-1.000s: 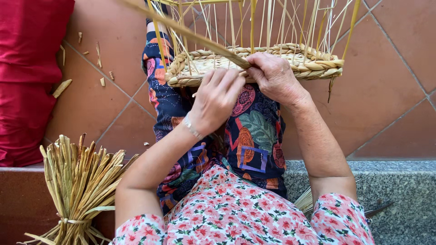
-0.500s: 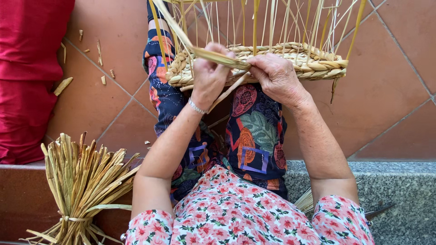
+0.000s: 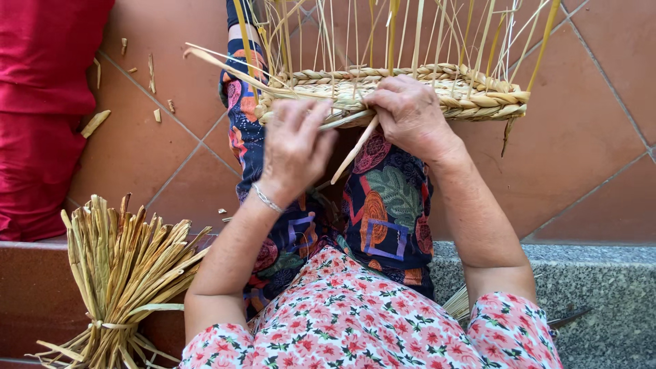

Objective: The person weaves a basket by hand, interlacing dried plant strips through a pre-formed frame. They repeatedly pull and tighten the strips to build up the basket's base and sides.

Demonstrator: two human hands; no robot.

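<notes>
Bright, even daylight fills the frame, soft and without glare. The terracotta floor tiles [image 3: 588,137] at right are evenly lit. Shadows are faint, gathering only under the woven basket [image 3: 410,89] at centre and between the patterned trouser legs [image 3: 383,205]. Focus is sharp throughout; the left hand [image 3: 294,150] shows slight motion blur.

Head camera looks steeply down, close above lap.

Terracotta tile floor [image 3: 581,89] — straw scraps [image 3: 96,123], red cushion [image 3: 41,102]
</notes>
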